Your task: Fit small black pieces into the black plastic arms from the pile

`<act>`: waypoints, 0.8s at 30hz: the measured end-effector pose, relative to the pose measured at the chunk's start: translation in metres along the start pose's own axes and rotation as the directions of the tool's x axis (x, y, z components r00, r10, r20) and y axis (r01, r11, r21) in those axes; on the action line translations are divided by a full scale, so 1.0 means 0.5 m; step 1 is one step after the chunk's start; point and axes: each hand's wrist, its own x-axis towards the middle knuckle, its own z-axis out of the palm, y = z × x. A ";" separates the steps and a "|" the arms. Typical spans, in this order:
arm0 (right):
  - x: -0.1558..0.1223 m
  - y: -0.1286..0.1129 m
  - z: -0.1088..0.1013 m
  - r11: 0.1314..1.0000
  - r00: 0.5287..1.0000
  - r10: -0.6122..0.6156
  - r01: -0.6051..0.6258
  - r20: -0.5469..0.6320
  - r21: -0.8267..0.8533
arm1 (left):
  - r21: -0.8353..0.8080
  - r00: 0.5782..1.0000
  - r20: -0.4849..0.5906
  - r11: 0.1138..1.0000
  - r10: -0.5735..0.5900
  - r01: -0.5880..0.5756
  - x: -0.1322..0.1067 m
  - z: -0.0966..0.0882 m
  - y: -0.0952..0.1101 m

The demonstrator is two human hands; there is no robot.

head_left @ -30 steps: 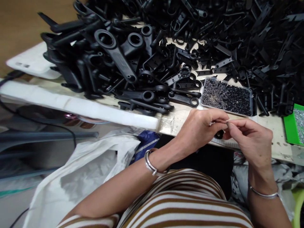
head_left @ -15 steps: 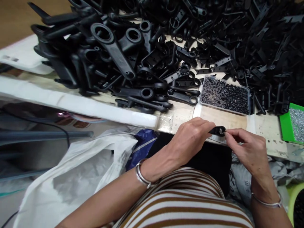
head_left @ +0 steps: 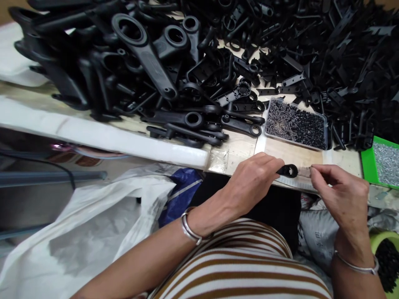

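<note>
My left hand (head_left: 254, 176) is closed round a black plastic lever with a ring-shaped end (head_left: 289, 170), held at the table's front edge. The ring end points right, and my fingers hide the rest of the lever. To the right of it, apart from the ring, my right hand (head_left: 341, 189) is closed in a pinch. A thin, small bit shows at its fingertips, too fine to make out. Behind both hands stands a clear plastic box (head_left: 326, 132) of tiny dark parts.
Black plastic levers (head_left: 158, 68) lie heaped at the left and back. A green tray (head_left: 369, 166) of small silvery pieces stands at the right. White foam (head_left: 102, 139) edges the table. Below are a white sack (head_left: 93, 232) and a yellow-green tub (head_left: 375, 236) with black parts.
My right hand has moved right, away from the ring end it was touching. My left hand still holds the lever in about the same place. The view has shifted slightly.
</note>
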 end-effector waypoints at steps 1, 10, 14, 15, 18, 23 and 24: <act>-0.001 0.004 -0.001 1.000 1.000 0.022 -0.022 0.003 0.002 | 0.001 1.000 0.001 1.000 0.003 -0.003 -0.001 0.000 0.000; -0.027 0.009 0.025 0.986 0.991 0.122 -0.127 0.051 0.108 | 0.013 0.999 0.046 1.000 -0.007 0.007 0.006 -0.010 0.013; -0.026 -0.001 0.031 0.987 0.997 0.059 -0.067 0.056 0.147 | -0.008 0.997 0.070 0.999 -0.033 0.034 0.010 -0.005 0.015; -0.025 -0.005 0.033 0.988 0.998 0.034 -0.041 0.050 0.146 | -0.013 0.997 0.065 0.999 -0.040 0.041 0.009 -0.002 0.015; -0.023 -0.014 0.037 0.991 0.999 -0.029 0.025 0.028 0.129 | -0.020 0.999 0.025 0.999 -0.044 0.044 0.003 0.010 0.016; -0.025 -0.015 0.034 0.994 0.998 -0.052 0.048 0.040 0.095 | -0.019 0.999 -0.038 1.000 -0.024 0.024 -0.004 0.021 0.017; -0.026 -0.013 0.033 0.995 0.998 -0.053 0.049 0.042 0.090 | -0.018 0.999 -0.045 1.000 -0.019 0.018 -0.004 0.021 0.017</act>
